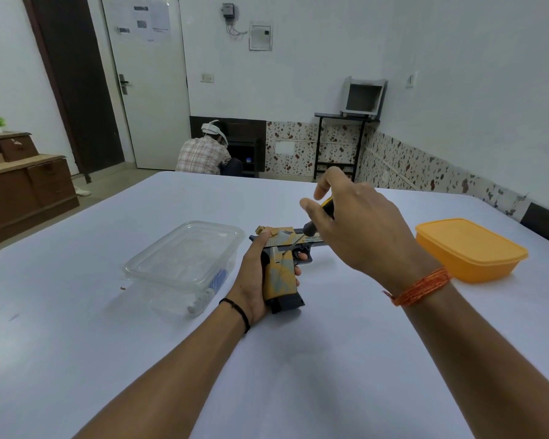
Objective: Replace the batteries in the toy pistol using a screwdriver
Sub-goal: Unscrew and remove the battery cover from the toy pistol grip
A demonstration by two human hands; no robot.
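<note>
The toy pistol (281, 267) was near table (298, 375) centre; L hand (254, 280) gripped its handle from 9 o'clock, fingers curled round it; R hand (358, 223) at 2 o'clock pinched the screwdriver (311, 226), tip touching the pistol body; clear box (184, 258) at 9 o'clock, orange box (469, 248) at 3 o'clock.

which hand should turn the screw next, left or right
Right. The right hand already holds the screwdriver, its tip resting on the toy pistol just above the grip. The left hand is wrapped around the grip, steadying it on the table.
</note>
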